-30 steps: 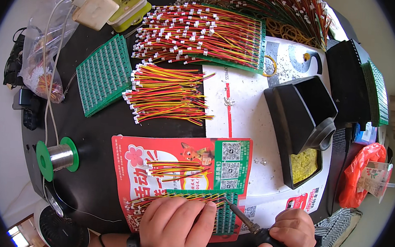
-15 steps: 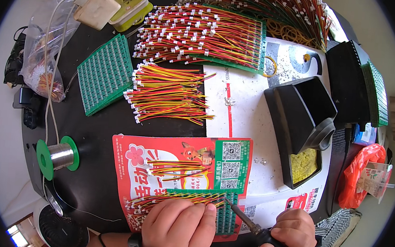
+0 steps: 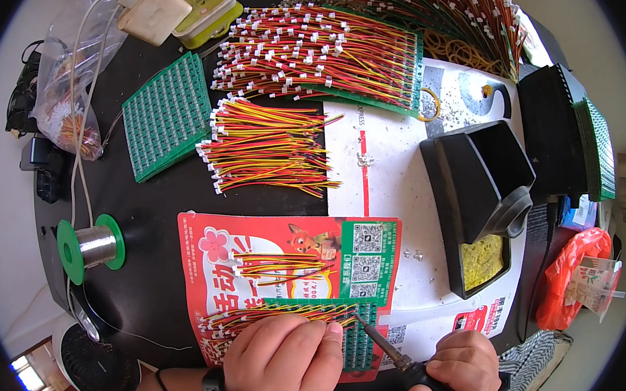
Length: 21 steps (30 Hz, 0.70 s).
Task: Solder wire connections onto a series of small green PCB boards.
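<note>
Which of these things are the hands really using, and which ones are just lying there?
In use:
- soldering iron, in the right hand
- green circuit board, under the left hand
- striped wires on that board

Lying about:
- solder spool
- plastic bag
- black iron stand
- loose wire bundle

One solder spool [image 3: 92, 246], one soldering iron [image 3: 416, 375], two hands

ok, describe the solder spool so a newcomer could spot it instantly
Start at the red printed sheet in front of the left hand. Look left across the black table: the solder spool lies on its side, the only reel there, with green flanges and shiny silver wire.
</note>
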Motion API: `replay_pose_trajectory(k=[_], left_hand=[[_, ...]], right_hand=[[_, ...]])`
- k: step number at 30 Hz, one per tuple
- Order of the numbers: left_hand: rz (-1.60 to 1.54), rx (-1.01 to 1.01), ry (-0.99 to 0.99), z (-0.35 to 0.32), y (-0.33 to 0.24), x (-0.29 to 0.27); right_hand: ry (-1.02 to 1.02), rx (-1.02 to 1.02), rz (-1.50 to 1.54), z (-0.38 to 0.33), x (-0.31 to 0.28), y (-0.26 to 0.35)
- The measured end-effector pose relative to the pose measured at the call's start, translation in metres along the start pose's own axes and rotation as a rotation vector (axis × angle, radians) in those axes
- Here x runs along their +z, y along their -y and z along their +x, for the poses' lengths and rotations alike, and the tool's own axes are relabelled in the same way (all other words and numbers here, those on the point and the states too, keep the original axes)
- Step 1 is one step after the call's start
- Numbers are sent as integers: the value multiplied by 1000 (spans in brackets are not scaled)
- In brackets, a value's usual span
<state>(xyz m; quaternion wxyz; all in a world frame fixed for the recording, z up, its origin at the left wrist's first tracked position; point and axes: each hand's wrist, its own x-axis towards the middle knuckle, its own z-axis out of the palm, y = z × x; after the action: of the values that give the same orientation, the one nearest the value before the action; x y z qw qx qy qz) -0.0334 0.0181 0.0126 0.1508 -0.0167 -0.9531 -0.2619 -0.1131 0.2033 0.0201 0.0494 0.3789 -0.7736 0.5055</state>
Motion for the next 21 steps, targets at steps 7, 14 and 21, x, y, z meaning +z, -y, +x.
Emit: replay_pose_trajectory(k=[7,14,21], left_hand=[[9,-5,10,0,0,-1],[2,-2,8,1,0,-1],[-5,7,3,1,0,-2]], right_hand=[[17,11,-4,1,-3,1],[24,25,5,0,-3,2],[7,21,16,-2,-4,1]])
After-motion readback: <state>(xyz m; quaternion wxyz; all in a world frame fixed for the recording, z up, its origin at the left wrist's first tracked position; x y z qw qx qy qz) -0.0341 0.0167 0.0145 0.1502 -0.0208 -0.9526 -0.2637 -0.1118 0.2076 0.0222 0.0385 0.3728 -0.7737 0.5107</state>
